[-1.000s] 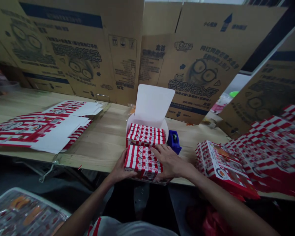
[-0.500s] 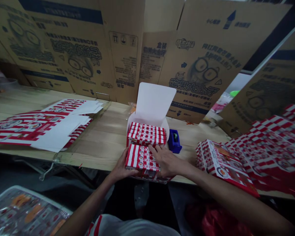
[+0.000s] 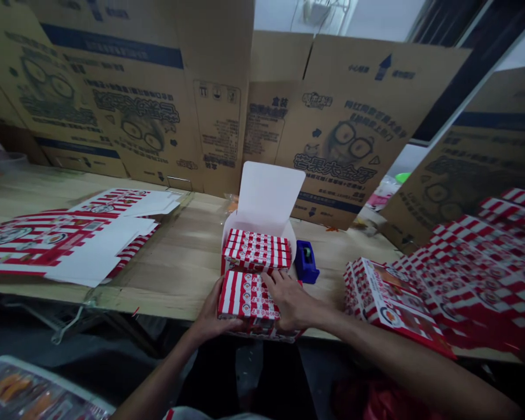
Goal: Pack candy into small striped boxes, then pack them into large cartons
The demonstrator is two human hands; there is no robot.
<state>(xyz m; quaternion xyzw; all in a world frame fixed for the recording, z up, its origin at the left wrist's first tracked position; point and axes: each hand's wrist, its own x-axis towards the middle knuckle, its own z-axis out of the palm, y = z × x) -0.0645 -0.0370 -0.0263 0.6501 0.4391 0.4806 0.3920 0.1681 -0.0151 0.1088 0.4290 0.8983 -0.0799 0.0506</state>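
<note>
Striped packs [image 3: 240, 294] in two-handed hold

They are sitting at the open carton's [image 3: 269, 192] near end, half-curled left hand [image 3: 210, 315] and right hand [image 3: 291, 300] gripping left and right. Being probably light, stiff, separable, they are needing squeezing endwise.

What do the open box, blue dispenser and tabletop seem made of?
Open box: likely paperboard, matte white inside; the lid stands thin and stiff. Blue dispenser: probably hard plastic, evenly coloured with moulded-looking edges. Tabletop: wood or wood-look laminate, pale, with grain streaks.
</note>
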